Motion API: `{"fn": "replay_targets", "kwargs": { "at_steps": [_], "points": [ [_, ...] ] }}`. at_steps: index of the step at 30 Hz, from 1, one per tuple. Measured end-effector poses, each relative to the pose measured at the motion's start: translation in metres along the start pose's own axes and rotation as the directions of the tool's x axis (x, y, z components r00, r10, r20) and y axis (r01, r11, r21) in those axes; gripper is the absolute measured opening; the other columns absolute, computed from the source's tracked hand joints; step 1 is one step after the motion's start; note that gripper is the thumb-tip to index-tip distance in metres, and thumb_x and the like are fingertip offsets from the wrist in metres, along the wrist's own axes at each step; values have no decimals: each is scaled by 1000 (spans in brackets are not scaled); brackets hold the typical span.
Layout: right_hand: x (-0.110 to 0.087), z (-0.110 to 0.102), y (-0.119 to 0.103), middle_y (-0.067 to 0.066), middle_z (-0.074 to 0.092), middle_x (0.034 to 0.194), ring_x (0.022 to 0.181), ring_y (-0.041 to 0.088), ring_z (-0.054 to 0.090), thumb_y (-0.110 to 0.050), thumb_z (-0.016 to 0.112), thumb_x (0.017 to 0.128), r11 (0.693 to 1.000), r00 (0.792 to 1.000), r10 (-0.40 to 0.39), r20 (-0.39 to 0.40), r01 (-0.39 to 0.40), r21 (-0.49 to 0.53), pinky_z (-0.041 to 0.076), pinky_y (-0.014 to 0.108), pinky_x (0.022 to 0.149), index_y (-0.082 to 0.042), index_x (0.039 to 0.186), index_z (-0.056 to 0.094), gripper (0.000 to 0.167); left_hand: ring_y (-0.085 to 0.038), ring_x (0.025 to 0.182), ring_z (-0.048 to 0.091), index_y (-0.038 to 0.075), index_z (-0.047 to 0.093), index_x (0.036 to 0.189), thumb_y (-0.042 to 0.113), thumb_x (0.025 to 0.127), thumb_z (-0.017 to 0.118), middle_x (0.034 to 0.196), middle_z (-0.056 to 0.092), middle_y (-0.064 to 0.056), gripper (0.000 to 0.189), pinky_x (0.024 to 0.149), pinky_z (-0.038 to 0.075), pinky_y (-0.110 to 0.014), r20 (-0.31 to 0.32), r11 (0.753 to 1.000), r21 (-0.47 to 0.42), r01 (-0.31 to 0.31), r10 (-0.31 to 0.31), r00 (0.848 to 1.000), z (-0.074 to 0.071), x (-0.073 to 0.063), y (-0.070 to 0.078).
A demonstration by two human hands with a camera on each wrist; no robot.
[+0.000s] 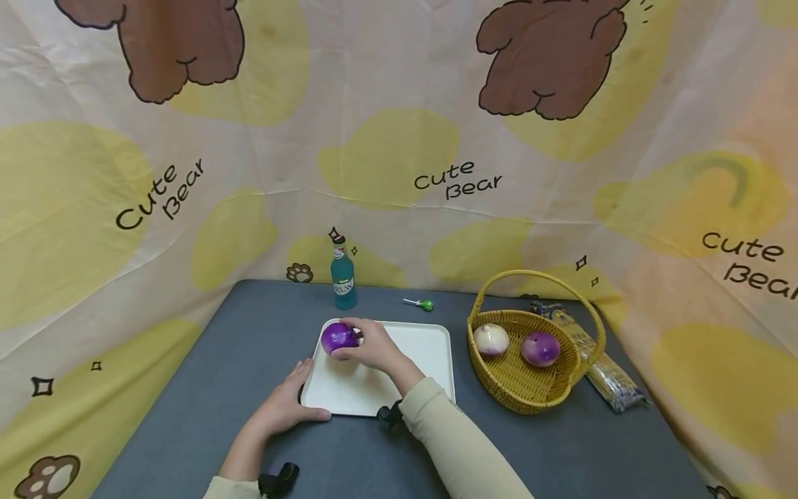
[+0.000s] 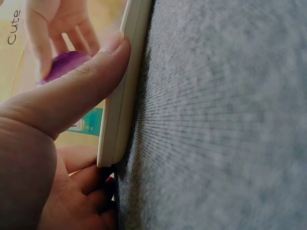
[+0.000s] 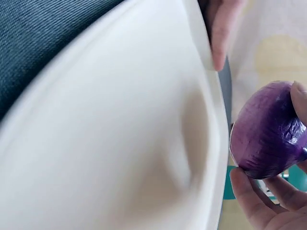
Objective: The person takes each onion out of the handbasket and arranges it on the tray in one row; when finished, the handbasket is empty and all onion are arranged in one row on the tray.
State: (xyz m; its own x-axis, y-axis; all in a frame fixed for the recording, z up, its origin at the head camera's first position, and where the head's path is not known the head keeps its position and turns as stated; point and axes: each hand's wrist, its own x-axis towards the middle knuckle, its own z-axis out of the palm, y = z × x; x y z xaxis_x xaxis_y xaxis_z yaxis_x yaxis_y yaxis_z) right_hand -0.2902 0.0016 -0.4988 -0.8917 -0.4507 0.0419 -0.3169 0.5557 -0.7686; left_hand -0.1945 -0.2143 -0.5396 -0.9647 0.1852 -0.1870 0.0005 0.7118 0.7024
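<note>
A purple onion (image 1: 339,337) is gripped between the thumb and fingers of my right hand (image 1: 373,344), over the far left part of a white tray (image 1: 399,388). Up close in the right wrist view, the onion (image 3: 268,130) has shiny skin, and a shadow falls on the tray (image 3: 96,115). My left hand (image 1: 288,400) holds the tray's near left corner. In the left wrist view its thumb (image 2: 91,79) lies across the tray's rim (image 2: 117,120), with the other fingers along the adjoining side.
Right of the tray stands a yellow wicker basket (image 1: 514,398) with a tall handle, holding a white onion (image 1: 491,339) and another purple onion (image 1: 540,348). A clear packet (image 1: 614,384) lies beside it. Behind the tray are a blue bottle (image 1: 343,277) and a green lollipop (image 1: 426,305).
</note>
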Motion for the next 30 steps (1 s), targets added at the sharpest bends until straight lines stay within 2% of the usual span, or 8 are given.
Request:
{"fn": "replay_targets", "kwargs": {
  "at_steps": [7, 16, 23, 30],
  "points": [
    [5, 14, 8, 6, 62, 140, 126, 24, 60, -40, 84, 82, 997, 1000, -9, -8, 9, -75, 50, 41, 105, -16, 144, 57, 71, -46, 154, 8, -1, 19, 160, 48, 71, 89, 166, 17, -24, 123, 118, 16, -69, -7, 1000, -12, -10, 10, 1000, 1, 0, -2],
    [6, 31, 12, 6, 62, 137, 122, 20, 58, -42, 83, 83, 993, 999, -33, 14, 35, -114, 51, 36, 101, -21, 146, 54, 73, -47, 154, 7, -1, 18, 160, 50, 72, 88, 166, 14, -25, 124, 116, 17, -72, 0, 1000, 1, 6, -6, 1000, 2, -2, -3],
    [4, 32, 10, 7, 58, 141, 124, 21, 57, -44, 83, 83, 994, 1000, 14, 26, -11, -110, 51, 39, 101, -26, 150, 50, 77, -47, 154, 7, 0, 18, 160, 51, 72, 88, 167, 15, -24, 123, 115, 18, -73, 5, 1000, 5, 8, -8, 1000, 2, -1, -2],
    [2, 28, 7, 7, 55, 144, 128, 22, 55, -44, 84, 82, 994, 1000, 19, 22, -17, -107, 50, 40, 104, -26, 152, 47, 81, -47, 154, 6, 1, 17, 161, 50, 73, 88, 167, 14, -24, 123, 116, 17, -72, 9, 1000, 0, -7, 7, 1000, 1, 1, -3]
  ]
}}
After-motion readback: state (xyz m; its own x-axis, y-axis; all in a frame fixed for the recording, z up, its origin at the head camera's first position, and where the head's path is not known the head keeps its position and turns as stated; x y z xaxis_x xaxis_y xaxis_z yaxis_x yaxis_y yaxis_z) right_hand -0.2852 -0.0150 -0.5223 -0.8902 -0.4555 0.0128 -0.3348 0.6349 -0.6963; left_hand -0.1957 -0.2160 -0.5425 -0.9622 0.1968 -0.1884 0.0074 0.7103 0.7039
